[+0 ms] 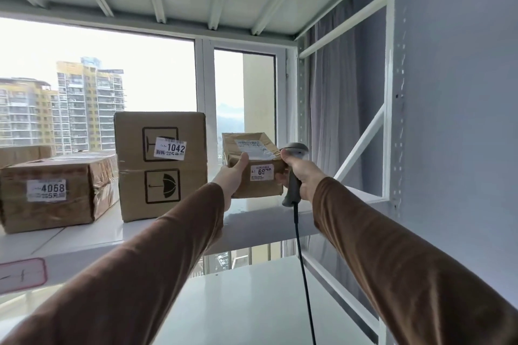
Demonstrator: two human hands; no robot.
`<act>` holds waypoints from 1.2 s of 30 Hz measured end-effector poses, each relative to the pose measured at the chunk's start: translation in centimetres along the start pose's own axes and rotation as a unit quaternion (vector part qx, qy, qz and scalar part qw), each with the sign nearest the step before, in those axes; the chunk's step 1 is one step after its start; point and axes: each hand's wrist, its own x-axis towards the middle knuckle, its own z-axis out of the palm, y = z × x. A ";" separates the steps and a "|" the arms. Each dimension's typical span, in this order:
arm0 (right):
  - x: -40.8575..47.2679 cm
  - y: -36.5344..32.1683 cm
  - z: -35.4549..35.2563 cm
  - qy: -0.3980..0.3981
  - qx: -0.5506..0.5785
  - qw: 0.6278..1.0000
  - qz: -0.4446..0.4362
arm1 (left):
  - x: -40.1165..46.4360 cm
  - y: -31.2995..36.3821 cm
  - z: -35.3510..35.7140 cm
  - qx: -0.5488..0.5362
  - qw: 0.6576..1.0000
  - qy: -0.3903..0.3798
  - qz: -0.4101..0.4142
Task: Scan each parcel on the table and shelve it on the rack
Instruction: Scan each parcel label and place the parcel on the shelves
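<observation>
- White metal rack shelving [173, 235] fills our view, with a bright window and tower blocks behind it and a grey wall to our right.
- We have the small brown cardboard parcel with a white numbered sticker [253, 165] at the right end of the upper shelf; whether its base is fully down on the board, we cannot tell.
- Our left hand [234, 173] has its grip curled onto the parcel's left side, thumb on the top edge.
- Our right hand [301, 173] has its grip wrapped round the handle of the grey corded barcode scanner [294, 176], and its fingertips touch the parcel's right face.
- We judge the main risk to be the parcel sitting near the shelf's front edge: if we let go before it is pushed back, it may tip off.
- The scanner's black cable [301, 260] hangs down across the lower shelf; pulling the right hand away sharply may snag it on the shelf lip.
- With the right hand busy, its hold on the parcel is weak, so a one-sided push may twist the box.
- The tall upright brown carton marked 1042 [161, 165] stands just beside on the left; sliding the parcel leftwards may knock it towards the low taped brown box marked 4068 [59, 190].
</observation>
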 end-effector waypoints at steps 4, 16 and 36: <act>1.4 0.3 0.7 -0.022 -0.001 1.000 0.018 | 1.5 -0.4 -0.4 0.022 0.999 0.028 -0.036; 1.6 -0.1 1.2 -0.010 -0.025 0.999 0.032 | 3.9 -1.1 -1.2 0.105 0.991 0.063 -0.059; -15.4 1.6 -8.5 0.143 -0.098 0.968 -0.180 | -11.6 -1.2 9.8 0.073 0.966 -0.041 0.245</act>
